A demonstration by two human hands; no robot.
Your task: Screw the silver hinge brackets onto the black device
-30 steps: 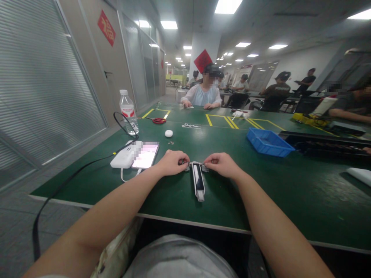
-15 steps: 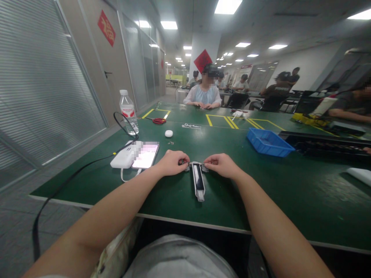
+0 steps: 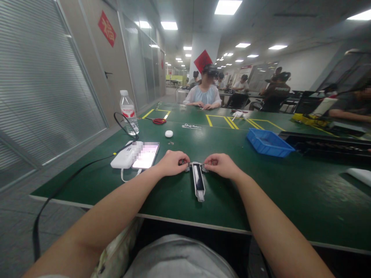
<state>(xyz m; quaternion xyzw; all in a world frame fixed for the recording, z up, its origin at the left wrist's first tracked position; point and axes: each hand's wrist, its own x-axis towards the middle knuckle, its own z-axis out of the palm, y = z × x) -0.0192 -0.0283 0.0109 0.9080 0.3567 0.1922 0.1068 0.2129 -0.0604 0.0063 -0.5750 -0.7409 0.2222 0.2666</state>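
Note:
A long, narrow white piece with a black face (image 3: 198, 181) lies on the green table, its pale end towards me. Across its far end runs a thin metal rod (image 3: 197, 163), with small greyish parts at both sides. My left hand (image 3: 173, 162) is closed in a pinch at the rod's left end. At the right end, the fingertips of my right hand (image 3: 222, 165) pinch the rod in the same way. The fingers partly cover both ends, so the small parts there are hard to make out.
A phone (image 3: 146, 156) and a white power bank (image 3: 124, 156) with cables lie left. Beyond are small rings (image 3: 171, 143), a white round case (image 3: 169, 133), red-handled scissors (image 3: 159, 121) and a water bottle (image 3: 129, 116). A blue tray (image 3: 269, 143) stands right. A person sits opposite.
Both hands and the black-faced piece stay practically in place. In the far background, a standing person has shifted to the left.

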